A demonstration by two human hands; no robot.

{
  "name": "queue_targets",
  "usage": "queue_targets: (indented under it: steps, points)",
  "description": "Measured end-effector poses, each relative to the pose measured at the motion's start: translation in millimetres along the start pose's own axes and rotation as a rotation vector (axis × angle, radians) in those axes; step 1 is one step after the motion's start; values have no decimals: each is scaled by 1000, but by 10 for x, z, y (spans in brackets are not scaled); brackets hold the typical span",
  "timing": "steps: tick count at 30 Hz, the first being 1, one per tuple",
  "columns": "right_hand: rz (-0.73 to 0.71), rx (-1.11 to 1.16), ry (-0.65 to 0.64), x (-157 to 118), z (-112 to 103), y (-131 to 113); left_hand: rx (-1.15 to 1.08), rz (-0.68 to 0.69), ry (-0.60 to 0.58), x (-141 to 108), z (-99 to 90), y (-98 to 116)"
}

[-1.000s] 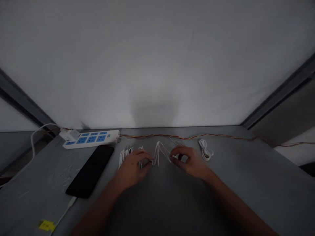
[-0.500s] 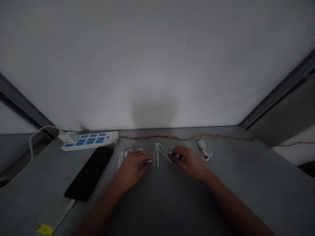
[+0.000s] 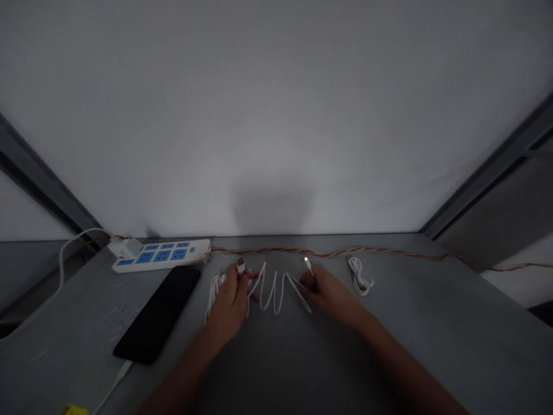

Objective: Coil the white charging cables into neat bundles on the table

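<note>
White cable (image 3: 274, 297), zigzagged on the bench (image 3: 415, 323) at mid-frame, long axis crosswise between both hands — left hand (image 3: 228, 308) grip closed on a white plug (image 3: 240, 265), right hand (image 3: 330, 291) pinching a small connector (image 3: 306, 264).

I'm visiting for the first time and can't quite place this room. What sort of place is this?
Probably a simple workroom or electronics bench. A grey table holds a blue-socketed power strip, loose white charging cables and a black phone.
</note>
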State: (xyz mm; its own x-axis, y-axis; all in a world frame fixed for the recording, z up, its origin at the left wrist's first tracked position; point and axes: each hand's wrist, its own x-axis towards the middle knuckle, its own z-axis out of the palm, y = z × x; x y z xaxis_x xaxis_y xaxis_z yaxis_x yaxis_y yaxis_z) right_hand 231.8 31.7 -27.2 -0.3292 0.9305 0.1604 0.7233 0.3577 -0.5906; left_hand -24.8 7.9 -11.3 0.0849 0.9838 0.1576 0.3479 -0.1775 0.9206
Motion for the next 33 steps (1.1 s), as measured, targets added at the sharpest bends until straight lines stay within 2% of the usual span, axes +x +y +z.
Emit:
queue_targets:
  steps: [3, 7, 11, 13, 19, 24, 27, 33]
  points:
    - [-1, -8, -31, 4, 2, 21, -191, -104, -43, -5, 27, 5]
    - [-11, -40, -9, 8, -6, 12, -284, -106, -40, 2, 49, 45]
    - [-2, -46, 126, 7, -31, -29, -178, -100, 62, 39, 48, 32]
    - [-4, -17, 153, 5, -40, -50, -143, -83, 102, 53, 44, 16]
    - [79, 22, 15, 17, -2, -68, -119, -140, 110, 42, 29, 71]
    - [111, 42, 83, 26, -25, -46, 25, -122, 78, 58, -22, 130]
    - [127, 21, 61, 17, -32, -38, 129, -113, 62, 74, -41, 125]
    - [182, -5, 35, 31, -1, -16, 113, -134, 80, 86, -30, 90]
